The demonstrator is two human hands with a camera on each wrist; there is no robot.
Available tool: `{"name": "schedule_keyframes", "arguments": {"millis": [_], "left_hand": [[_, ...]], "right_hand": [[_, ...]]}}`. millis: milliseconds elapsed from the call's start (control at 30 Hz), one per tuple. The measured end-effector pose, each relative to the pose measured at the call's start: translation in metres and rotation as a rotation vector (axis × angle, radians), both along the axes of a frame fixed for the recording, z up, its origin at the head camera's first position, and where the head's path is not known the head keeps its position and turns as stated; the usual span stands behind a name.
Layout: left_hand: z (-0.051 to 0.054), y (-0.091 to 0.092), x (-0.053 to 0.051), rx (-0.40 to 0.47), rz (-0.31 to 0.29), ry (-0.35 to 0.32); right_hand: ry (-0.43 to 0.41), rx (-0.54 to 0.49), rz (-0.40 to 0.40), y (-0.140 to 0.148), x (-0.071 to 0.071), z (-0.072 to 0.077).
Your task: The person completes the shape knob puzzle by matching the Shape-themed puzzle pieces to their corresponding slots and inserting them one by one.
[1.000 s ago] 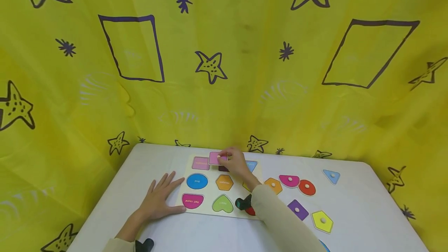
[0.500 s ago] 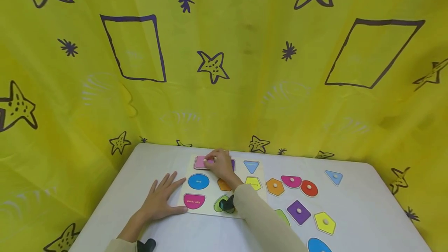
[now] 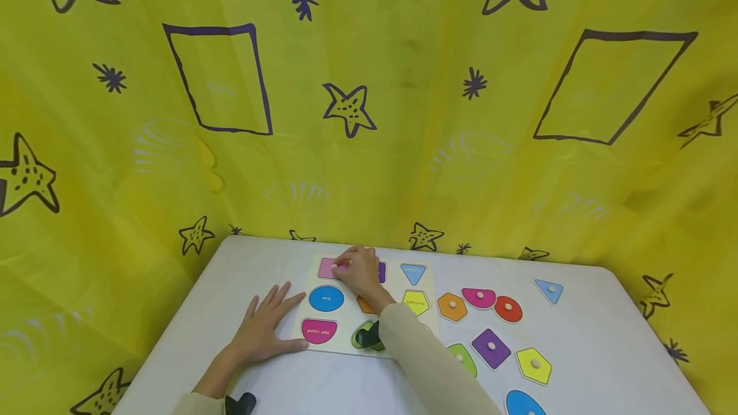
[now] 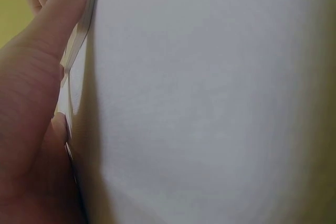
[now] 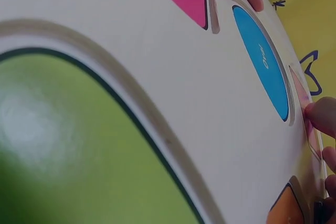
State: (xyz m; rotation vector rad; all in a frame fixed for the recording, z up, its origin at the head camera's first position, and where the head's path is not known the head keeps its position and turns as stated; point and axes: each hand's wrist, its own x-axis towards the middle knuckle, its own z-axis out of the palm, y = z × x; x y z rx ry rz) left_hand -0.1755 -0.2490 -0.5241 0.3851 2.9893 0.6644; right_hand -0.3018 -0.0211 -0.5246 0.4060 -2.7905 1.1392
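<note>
The white puzzle board (image 3: 350, 333) lies on the table, with printed recesses such as the blue oval (image 3: 326, 298) and pink half round (image 3: 319, 331). At its far left corner my right hand (image 3: 362, 272) pinches the knob of the pink rectangle piece (image 3: 326, 268), which lies in or on its recess. The right wrist view shows the fingers (image 5: 322, 115) at that pink piece (image 5: 300, 88), beyond the blue oval (image 5: 262, 61). My left hand (image 3: 264, 326) rests spread on the table, fingertip and thumb touching the board's left edge. In the left wrist view my left hand (image 4: 31, 98) is seen close up.
Right of the board lie loose knobbed pieces: an orange hexagon (image 3: 452, 307), pink half round (image 3: 478, 298), red piece (image 3: 508, 309), purple piece (image 3: 491, 349), yellow pentagon (image 3: 533, 366), green piece (image 3: 463, 359), blue piece (image 3: 523, 403) and blue triangle (image 3: 548, 291). A yellow curtain (image 3: 403, 178) hangs behind.
My right hand has moved left with the pink rectangle piece, from above the purple recess to the far left recess, and lowered it there. My left hand has stayed in place.
</note>
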Motion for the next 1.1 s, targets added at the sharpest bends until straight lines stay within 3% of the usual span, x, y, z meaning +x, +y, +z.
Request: {"name": "schedule_keyframes", "arguments": {"millis": [567,867,1100], "left_hand": [[0.001,0.001,0.0,0.0,-0.001,0.012],[0.001,0.002,0.001,0.008,0.0,0.011],[-0.011,-0.001,0.0,0.061,-0.019,0.098]], "right_hand": [[-0.039,0.029,0.012,0.002,0.003,0.006],[-0.065,0.08,0.172,0.024,0.002,0.021],[-0.047,0.09,0.305,0.054,0.002,0.039]]}}
